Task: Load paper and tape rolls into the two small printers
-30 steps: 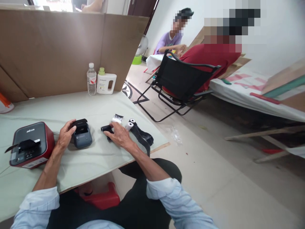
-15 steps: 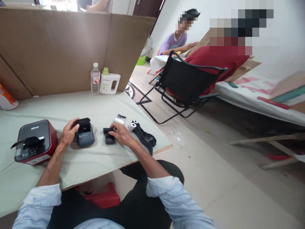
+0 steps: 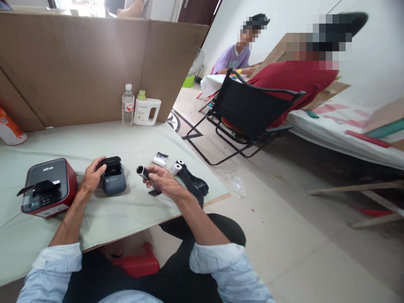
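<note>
My left hand (image 3: 91, 177) grips the upper left side of a small dark portable printer (image 3: 114, 184), whose lid is raised and whose compartment faces up. In my right hand (image 3: 164, 181) is a black ribbon roll (image 3: 142, 171), its hollow end turned toward the printer. A loose dark strip (image 3: 154, 192) hangs below those fingers, partly hidden by them. Behind the right hand lies a white roll (image 3: 159, 160) with a black printed tail. Beside it a pale-cored roll (image 3: 176, 169) sits by a long black strip (image 3: 194, 185) near the table's right edge.
A red and black machine (image 3: 49, 185) stands left of my left arm. A water bottle (image 3: 128, 105) and a white jug (image 3: 147, 110) stand against the cardboard screen (image 3: 94, 71). Two people sit at right, one in a black folding chair (image 3: 252, 105). A red stool (image 3: 137, 263) is under the table.
My right hand has lifted the black roll off the table and tilted its end upward, its loose strip coming along. My left hand keeps its hold on the printer.
</note>
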`<state>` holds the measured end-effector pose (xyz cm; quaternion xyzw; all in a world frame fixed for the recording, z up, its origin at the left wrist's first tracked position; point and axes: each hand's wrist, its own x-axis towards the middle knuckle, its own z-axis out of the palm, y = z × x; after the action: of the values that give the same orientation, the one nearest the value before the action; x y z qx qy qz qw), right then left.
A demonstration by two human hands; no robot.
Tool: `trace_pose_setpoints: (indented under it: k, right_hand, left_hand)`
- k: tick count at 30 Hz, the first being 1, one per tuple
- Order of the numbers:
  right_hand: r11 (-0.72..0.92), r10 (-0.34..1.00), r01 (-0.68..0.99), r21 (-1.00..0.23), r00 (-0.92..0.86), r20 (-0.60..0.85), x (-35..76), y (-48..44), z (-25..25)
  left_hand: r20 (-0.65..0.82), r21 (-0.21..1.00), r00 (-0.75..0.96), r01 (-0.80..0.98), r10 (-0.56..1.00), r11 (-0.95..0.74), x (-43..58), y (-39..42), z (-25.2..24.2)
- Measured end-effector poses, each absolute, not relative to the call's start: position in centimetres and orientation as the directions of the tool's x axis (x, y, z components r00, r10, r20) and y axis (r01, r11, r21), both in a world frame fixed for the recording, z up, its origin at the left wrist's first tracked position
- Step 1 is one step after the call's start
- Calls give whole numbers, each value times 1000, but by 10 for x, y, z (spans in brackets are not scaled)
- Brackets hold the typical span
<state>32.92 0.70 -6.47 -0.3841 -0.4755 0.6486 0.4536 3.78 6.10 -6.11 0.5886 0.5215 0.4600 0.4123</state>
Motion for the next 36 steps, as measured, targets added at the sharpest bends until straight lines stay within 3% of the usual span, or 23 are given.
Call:
trace_pose_setpoints:
  k: [5, 8, 10, 14, 20, 25, 36]
  right_hand:
    - [78, 977, 128, -989, -206, 50, 323, 8, -81]
    - [216, 973, 413, -885, -164, 161, 321, 6, -92]
    - [303, 952, 500, -811, -190, 239, 321, 5, -97]
    - [418, 908, 495, -762, -265, 326, 333, 0, -103]
    - [493, 862, 590, -640, -433, 265, 355, -13, -99]
    - [531, 843, 661, -530, -473, 255, 346, -6, -99]
    - [607, 745, 747, -273, -413, 525, 325, 11, -121]
  left_hand:
    - [106, 970, 30, 215, 994, -110, 40, 59, -61]
    - [108, 970, 30, 216, 994, -112, 40, 60, -62]
    - [112, 969, 33, 220, 993, -117, 39, 60, -62]
    - [109, 967, 43, 227, 993, -116, 39, 60, -62]
    - [112, 967, 41, 225, 993, -118, 39, 61, -62]
    - [107, 966, 35, 234, 994, -113, 39, 62, -62]
    - [113, 964, 38, 236, 993, -119, 38, 61, -63]
